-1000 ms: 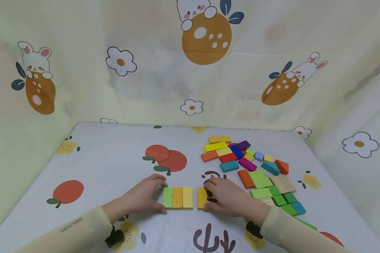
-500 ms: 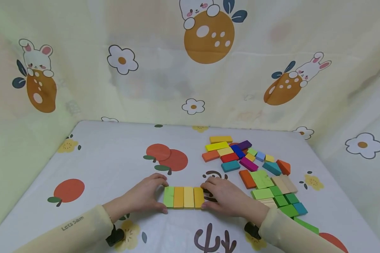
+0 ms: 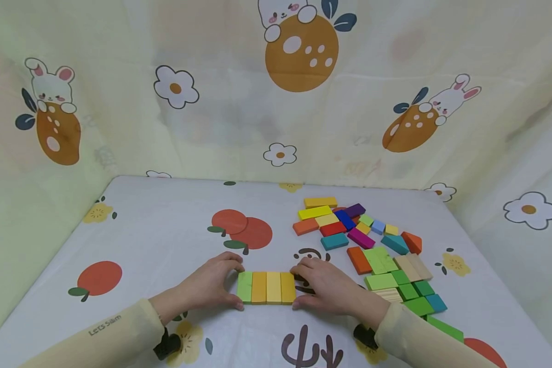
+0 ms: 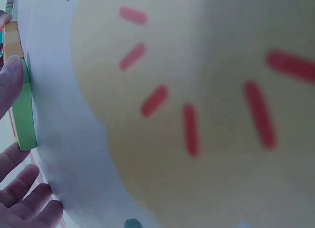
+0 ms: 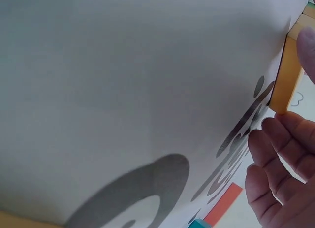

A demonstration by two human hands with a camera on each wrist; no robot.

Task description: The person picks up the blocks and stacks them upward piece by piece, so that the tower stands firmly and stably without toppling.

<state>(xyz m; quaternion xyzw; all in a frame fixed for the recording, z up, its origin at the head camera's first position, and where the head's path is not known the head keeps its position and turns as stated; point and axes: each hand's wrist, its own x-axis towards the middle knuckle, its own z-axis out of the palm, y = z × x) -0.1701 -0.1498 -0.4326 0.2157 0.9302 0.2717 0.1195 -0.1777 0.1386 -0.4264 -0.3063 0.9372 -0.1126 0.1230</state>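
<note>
Four-sided wooden blocks lie side by side in a short row in the head view: a light green block (image 3: 245, 288) at the left end, an orange-yellow block (image 3: 259, 288), a pale yellow block (image 3: 273, 288) and a deep yellow block (image 3: 288, 288) at the right end. My left hand (image 3: 216, 283) pinches the green block by its near and far ends, thumb and index finger also showing there in the left wrist view. At the other end, my right hand (image 3: 328, 286) pinches the deep yellow block likewise; its other fingers (image 5: 263, 149) stay off the block.
Many coloured blocks are spread at the right: a teal block (image 3: 335, 241), a red block (image 3: 332, 229) and a purple block (image 3: 355, 210) farther back, a green block (image 3: 380, 281) and a beige block (image 3: 418, 267) nearer my right forearm. A printed cloth (image 3: 165, 230) covers the table.
My right hand has slid the deep yellow block left, closing its gap to the pale yellow one within the first half second. My left hand has stayed at the green block.
</note>
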